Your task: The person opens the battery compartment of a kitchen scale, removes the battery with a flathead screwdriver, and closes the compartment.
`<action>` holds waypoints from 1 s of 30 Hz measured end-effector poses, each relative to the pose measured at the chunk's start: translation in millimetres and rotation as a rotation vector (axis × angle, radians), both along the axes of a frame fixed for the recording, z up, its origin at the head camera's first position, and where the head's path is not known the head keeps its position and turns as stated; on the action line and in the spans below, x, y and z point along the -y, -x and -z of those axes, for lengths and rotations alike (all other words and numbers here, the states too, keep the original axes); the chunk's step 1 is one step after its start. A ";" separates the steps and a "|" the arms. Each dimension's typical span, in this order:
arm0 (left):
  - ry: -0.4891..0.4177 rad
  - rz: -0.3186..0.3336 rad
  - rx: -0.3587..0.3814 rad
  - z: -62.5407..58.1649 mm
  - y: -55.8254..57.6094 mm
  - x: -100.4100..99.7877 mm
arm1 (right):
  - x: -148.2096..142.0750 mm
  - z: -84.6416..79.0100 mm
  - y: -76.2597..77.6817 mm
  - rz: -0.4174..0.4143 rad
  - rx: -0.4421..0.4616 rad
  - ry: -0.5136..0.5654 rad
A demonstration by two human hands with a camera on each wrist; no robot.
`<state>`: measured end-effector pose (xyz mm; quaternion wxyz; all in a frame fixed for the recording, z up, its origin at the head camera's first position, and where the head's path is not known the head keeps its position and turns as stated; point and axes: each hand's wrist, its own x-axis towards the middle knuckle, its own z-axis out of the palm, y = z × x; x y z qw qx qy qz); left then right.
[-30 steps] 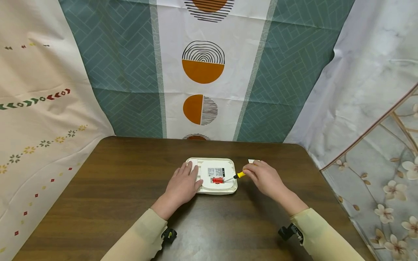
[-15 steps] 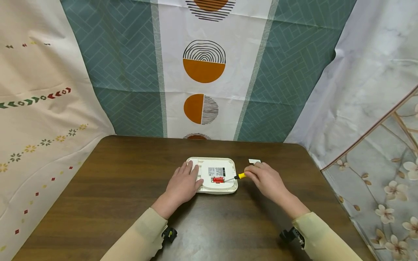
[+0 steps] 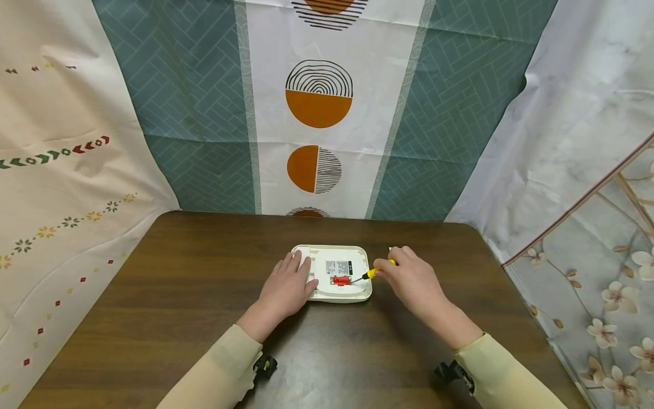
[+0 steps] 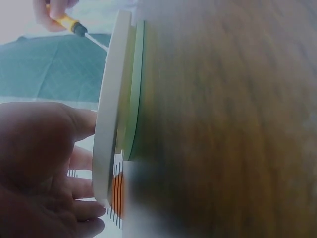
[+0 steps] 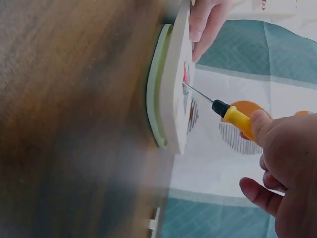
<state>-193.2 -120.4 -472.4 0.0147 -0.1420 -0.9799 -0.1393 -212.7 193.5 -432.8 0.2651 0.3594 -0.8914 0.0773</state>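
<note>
A flat white device lies on the table with its label side up, over a pale green lower part. In its small compartment sits a red battery. My left hand rests on the device's left side, fingers spread. With thumb and fingers my right hand holds a screwdriver by its yellow handle. The thin metal shaft slants down to the left, its tip right at the battery's right end. Part of the handle is hidden by the right hand in the head view.
Behind the right hand a small white piece lies on the brown wooden table, mostly covered in the head view. Patterned cloth hangs behind the table and along both sides.
My right hand has shifted slightly left and turned, and the screwdriver stands at a steeper slant. More of the small white piece is now covered. The left hand stays put.
</note>
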 end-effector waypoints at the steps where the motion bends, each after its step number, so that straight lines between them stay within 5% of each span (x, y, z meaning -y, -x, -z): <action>1: 0.001 0.002 0.000 0.6 0.3 0.0 | -0.5 0.9 -0.3 0.005 0.011 0.010; 16: -0.025 0.015 -0.012 3.7 1.8 -0.5 | -20.8 26.8 5.4 0.106 0.258 0.170; 30: -0.015 0.011 -0.017 2.3 0.3 -0.5 | -9.9 11.4 1.1 -0.026 -0.004 0.061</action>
